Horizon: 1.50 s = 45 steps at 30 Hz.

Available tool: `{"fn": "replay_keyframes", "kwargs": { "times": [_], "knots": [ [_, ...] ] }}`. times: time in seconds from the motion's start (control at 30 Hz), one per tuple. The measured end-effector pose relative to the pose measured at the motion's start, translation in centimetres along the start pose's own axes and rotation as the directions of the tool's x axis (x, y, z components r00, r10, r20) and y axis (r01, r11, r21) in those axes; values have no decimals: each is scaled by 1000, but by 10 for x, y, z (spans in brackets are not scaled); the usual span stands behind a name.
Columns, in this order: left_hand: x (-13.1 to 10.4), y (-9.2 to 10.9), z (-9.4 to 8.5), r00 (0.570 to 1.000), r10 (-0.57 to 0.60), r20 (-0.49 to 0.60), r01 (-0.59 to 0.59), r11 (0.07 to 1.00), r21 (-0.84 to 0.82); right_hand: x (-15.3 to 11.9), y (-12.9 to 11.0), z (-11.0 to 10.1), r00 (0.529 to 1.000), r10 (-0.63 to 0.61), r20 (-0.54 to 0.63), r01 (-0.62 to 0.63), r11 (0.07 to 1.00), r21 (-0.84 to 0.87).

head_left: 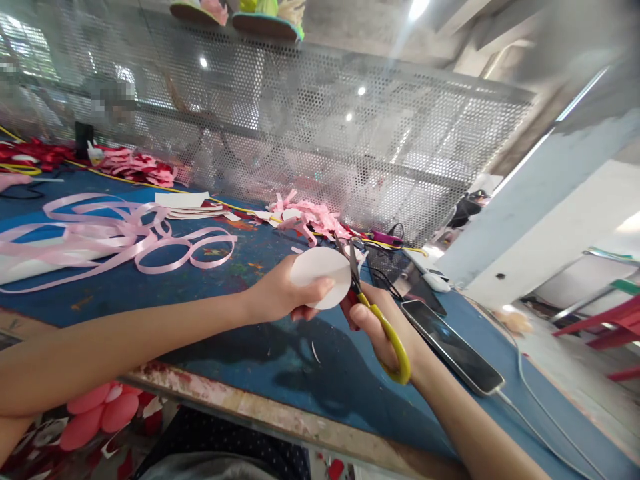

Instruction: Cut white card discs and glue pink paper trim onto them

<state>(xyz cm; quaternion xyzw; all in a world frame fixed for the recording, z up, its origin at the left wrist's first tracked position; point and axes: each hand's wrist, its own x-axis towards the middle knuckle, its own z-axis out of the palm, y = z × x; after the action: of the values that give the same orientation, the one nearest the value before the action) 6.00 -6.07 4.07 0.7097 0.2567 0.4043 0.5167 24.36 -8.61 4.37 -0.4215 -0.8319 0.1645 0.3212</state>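
Observation:
A round white paper disc (320, 270) is pinched in my left hand (280, 290), thumb on its upper face and fingers underneath. My right hand (377, 327) grips a pair of scissors (397, 353) by their yellow handles. The dark blades stand slightly parted at the disc's right edge; whether they touch the paper I cannot tell. Both hands are above the blue tabletop (225, 360). A thin white paper sliver (315, 353) lies below the disc.
Pink ribbon (165, 250) lies in loops at left, near stacked white paper strips (187, 205). Pink cut pieces (320, 217) are heaped behind my hands. A phone (453, 347) with a cable is beside my right forearm. Perforated metal panels (300, 127) border the table's back.

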Motion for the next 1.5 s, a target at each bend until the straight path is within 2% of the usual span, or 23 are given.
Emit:
{"fn": "replay_keyframes", "kwargs": {
  "times": [0.17,0.47,0.67,0.8,0.87,0.93,0.97,1.0,1.03,1.07,1.13,1.2,1.27,1.3,1.4,1.5],
  "knots": [
    [1,3,-4,998,-17,54,15,999,37,1,2,-2,999,-37,24,38,999,-17],
    [2,9,-13,996,-19,88,11,995,94,2,1,-5,1000,13,10,-12,990,-137],
    [5,11,-21,991,-39,131,29,996,80,1,0,-4,1000,29,-5,-30,989,-142],
    [5,11,-23,986,-57,156,41,994,104,1,0,0,996,87,-5,-87,987,-135],
    [2,9,-19,950,-122,288,80,985,153,2,0,2,993,113,42,-105,983,-153],
    [-2,7,-13,851,-206,484,114,970,213,3,0,3,989,111,98,-94,982,-165],
    [-3,5,-11,800,-235,551,124,965,232,4,1,3,989,102,107,-84,983,-161],
    [-3,3,-9,777,-251,577,134,962,238,4,2,2,991,93,92,-79,986,-147],
    [-2,1,-8,786,-256,563,146,961,234,4,3,2,994,88,64,-80,990,-120],
    [-1,-1,-9,822,-251,511,157,963,220,4,6,1,995,89,33,-86,993,-78],
    [5,-5,-13,921,-206,330,156,973,171,5,12,-2,995,103,-2,-103,994,39],
    [12,-10,-18,981,-145,132,132,986,101,5,19,-3,993,116,12,-116,982,151],
    [16,-14,-20,993,-119,-1,119,993,-8,5,24,-2,992,120,31,-124,974,187],
    [17,-16,-21,992,-125,-25,122,990,-75,6,26,-1,992,124,32,-128,976,175],
    [15,-18,-17,991,-135,-19,127,965,-229,7,25,4,991,135,23,-136,990,49],
    [11,-16,-12,993,-113,-42,97,958,-271,9,23,7,991,137,11,-136,987,-81]
  ]
}}
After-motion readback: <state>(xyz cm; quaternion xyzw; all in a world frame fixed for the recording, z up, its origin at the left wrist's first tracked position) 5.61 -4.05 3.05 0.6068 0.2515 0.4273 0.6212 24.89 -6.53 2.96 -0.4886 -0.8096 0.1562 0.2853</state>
